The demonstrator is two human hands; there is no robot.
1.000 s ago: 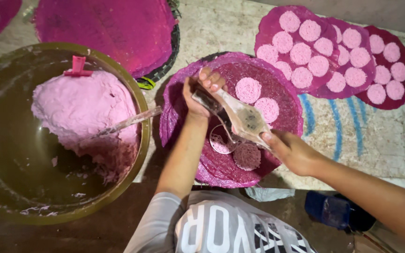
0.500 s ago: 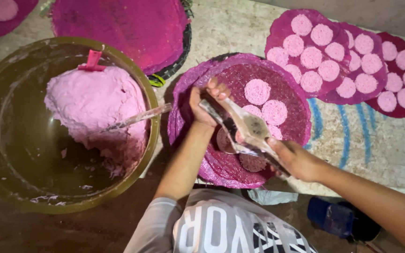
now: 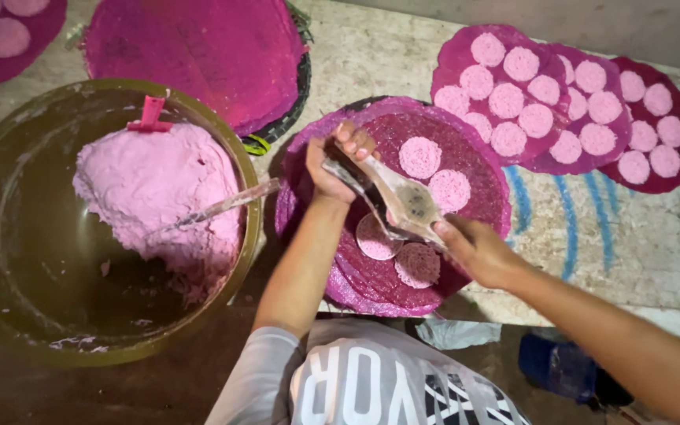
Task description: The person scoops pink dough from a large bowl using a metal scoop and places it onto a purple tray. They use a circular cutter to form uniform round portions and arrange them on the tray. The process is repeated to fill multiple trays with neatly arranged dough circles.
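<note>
Compared with half a second before, little is changed: the mould (image 3: 403, 201) is held over the same tray (image 3: 482, 212) by both hands, and four pink discs are counted on the tray as before; only the view is shifted slightly, so that the bowl (image 3: 9, 260) is seen a little further to the left. The left hand (image 3: 338, 161) is closed around the mould's far end, the fingers curled over it and the thumb tucked beneath. The right hand (image 3: 474, 250) is closed on the near end, pinching it between thumb and fingers. The mould is seen as a pale, smeared, flat tool slanting across the tray's middle; whether it is touching the tray cannot be told. Just below the mould two discs (image 3: 378, 238) are laid on the tray's near part, and two more are laid just beyond it, toward the tray's far right. The tray is a round, magenta woven mat. To the left of the tray, touching its edge, the large olive bowl is placed, holding a heap of pink dough (image 3: 159, 189) with a spoon (image 3: 222, 206) stuck in it, the handle pointing toward the tray. Behind the tray an empty magenta mat (image 3: 198, 47) is laid, and to the tray's far right, mats (image 3: 584, 110) covered with many pink discs are overlapped.
</note>
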